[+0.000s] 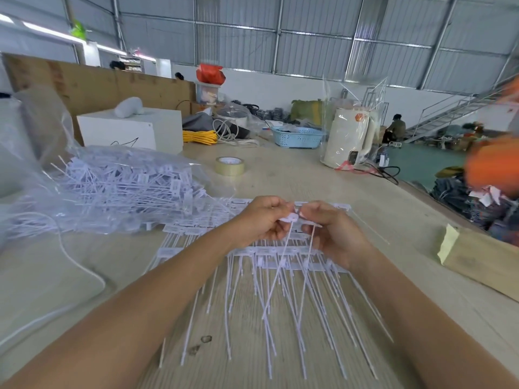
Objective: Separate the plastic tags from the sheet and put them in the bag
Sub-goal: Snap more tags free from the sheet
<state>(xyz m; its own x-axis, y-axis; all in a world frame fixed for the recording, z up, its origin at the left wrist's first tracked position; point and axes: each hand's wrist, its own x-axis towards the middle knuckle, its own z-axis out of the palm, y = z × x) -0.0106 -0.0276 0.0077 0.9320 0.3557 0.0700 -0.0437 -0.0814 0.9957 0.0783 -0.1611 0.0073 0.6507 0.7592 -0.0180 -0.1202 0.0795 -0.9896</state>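
Tags are sitting pinched between my left hand and right hand, fingers curled tight, probably two stems, above the sheet; the bag is lying left.

Left hand and right hand pinching white tag, above sheet

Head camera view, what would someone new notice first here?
First, the two hands in the middle: the left hand and right hand together pinch a white plastic tag above the sheet of tags spread on the wooden table. Next, the clear bag stuffed with loose tags, lying on the left.
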